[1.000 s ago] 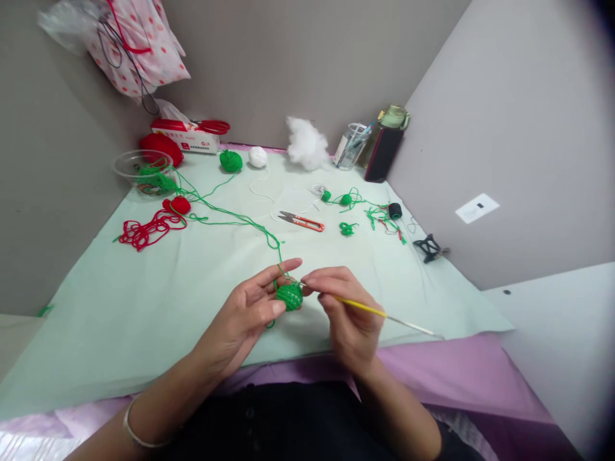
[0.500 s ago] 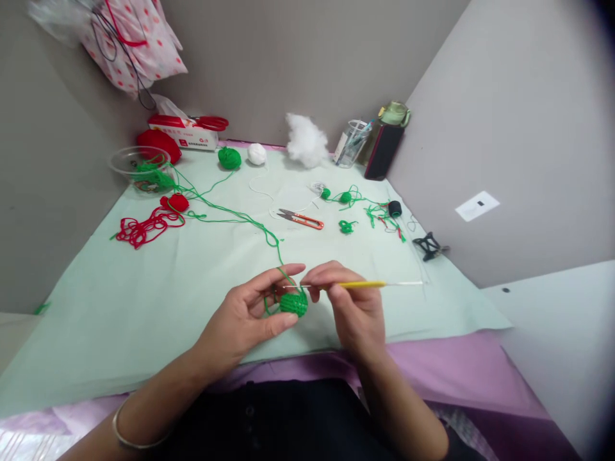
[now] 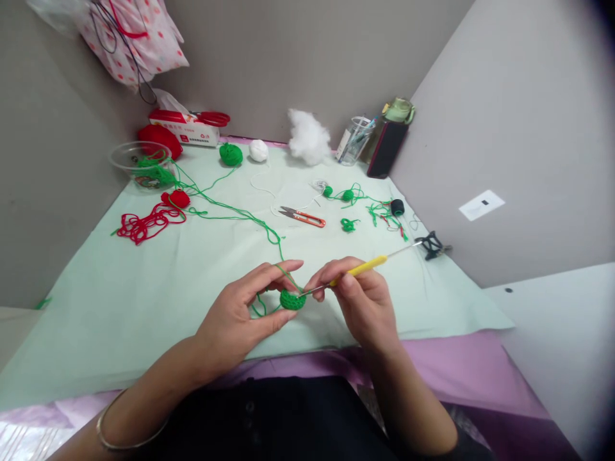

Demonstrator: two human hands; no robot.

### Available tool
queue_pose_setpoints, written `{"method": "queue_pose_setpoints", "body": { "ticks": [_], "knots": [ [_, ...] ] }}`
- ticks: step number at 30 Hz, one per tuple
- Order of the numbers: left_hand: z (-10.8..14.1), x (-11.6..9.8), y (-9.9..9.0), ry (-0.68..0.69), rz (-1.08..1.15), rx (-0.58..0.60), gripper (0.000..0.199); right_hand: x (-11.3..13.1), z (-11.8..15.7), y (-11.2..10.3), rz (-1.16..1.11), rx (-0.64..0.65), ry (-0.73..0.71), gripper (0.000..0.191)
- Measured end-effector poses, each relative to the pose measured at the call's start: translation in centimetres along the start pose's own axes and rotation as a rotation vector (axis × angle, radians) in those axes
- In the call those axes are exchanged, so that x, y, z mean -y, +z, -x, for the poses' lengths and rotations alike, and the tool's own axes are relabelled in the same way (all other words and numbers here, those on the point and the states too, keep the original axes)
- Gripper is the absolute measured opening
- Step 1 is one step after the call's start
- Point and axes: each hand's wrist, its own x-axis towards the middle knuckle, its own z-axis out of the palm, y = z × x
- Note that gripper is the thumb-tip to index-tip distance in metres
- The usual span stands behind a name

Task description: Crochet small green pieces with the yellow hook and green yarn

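Half a second ago your yellow-handled metal crochet hook (image 3: 368,266) lay nearly level; now its back end angles up to the far right and its tip meets the right edge of the small round green crocheted piece (image 3: 293,301), so hook and stitches look engaged. Your left hand (image 3: 235,314) pinches that piece above the near middle of the pale green-covered worktop (image 3: 192,282), a green strand running over its fingers; your right hand (image 3: 368,304) is closed around the hook. Beyond lie orange-handled snips (image 3: 312,220), with tangled red yarn (image 3: 151,224) to the left. White fluffy stuffing (image 3: 309,137) and a green yarn ball (image 3: 231,154) sit at the far side, before a plain grey wall (image 3: 288,64).
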Motion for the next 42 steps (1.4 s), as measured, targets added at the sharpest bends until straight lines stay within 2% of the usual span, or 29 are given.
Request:
{"method": "queue_pose_setpoints", "body": {
  "ticks": [8, 13, 16, 20, 23, 25, 29, 33, 37, 40, 42],
  "knots": [
    [-0.1, -0.3, -0.4, 0.018, -0.037, 0.020, 0.049, 2.0, -0.5, -0.8, 0.247, 0.143, -0.110, 0.024],
    [-0.3, -0.4, -0.5, 0.009, -0.039, 0.018, 0.047, 2.2, -0.4, -0.6, 0.384, 0.178, -0.215, 0.021],
    [-0.3, -0.3, -0.3, -0.053, 0.020, -0.019, 0.048, 1.8, -0.1, 0.0, 0.523, 0.167, -0.372, 0.021],
    [0.2, 0.0, 0.8, -0.169, 0.205, -0.124, 0.055, 0.7, 1.0, 0.9, 0.892, 0.082, -0.640, 0.031],
    [0.6, 0.1, 1.7, -0.221, 0.392, -0.149, 0.052, 0.0, 1.9, 1.3, 1.046, 0.014, -0.704, 0.044],
    [0.7, 0.0, 1.9, -0.279, 0.553, -0.100, 0.050, -0.2, 2.0, 1.5, 0.969, -0.002, -0.678, 0.048],
    [0.5, -0.1, 1.5, -0.361, 0.733, -0.033, 0.056, -0.1, 1.4, 1.6, 0.536, -0.047, -0.522, 0.037],
    [0.2, 0.0, 0.5, -0.320, 0.682, -0.033, 0.057, 0.3, 1.0, 1.2, 0.282, -0.048, -0.372, 0.025],
    [0.0, 0.2, -0.2, -0.260, 0.582, 0.041, 0.051, 0.6, 0.8, 0.6, 0.091, -0.110, -0.212, 0.018],
    [0.1, 0.3, -0.3, -0.227, 0.552, 0.083, 0.048, 0.7, 0.4, 0.6, -0.101, -0.105, -0.066, 0.017],
    [0.2, 0.5, 0.1, -0.200, 0.522, 0.054, 0.050, 0.6, 0.3, 0.9, -0.112, -0.081, -0.038, 0.020]
  ]
}}
